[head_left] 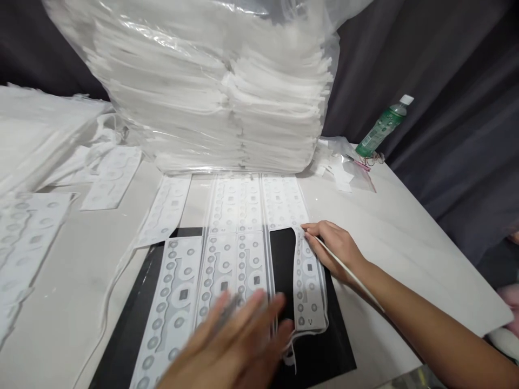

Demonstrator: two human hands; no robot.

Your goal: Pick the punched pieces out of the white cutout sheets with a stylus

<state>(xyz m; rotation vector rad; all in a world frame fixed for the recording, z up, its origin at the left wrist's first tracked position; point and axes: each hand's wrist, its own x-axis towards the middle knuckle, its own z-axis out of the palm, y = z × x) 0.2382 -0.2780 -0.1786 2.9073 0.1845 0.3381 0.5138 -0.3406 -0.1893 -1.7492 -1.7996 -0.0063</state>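
Several white perforated sheets with round cut-outs lie side by side over a black mat (320,351) on a pale table. My right hand (334,246) rests at the right edge of the mat, its fingers pinched on the top corner of one narrow curling white strip (308,286); a thin white cord runs along my wrist. Low in the picture, my left hand (239,346) is blurred by motion, with its fingers stretched out flat above the middle sheets (233,270) and nothing in it.
A big clear plastic bag (211,81) full of stacked white sheets stands at the back of the table. More loose sheets (28,227) lie at the left. A green bottle (383,129) with a white cap leans at the back right, against a dark curtain.
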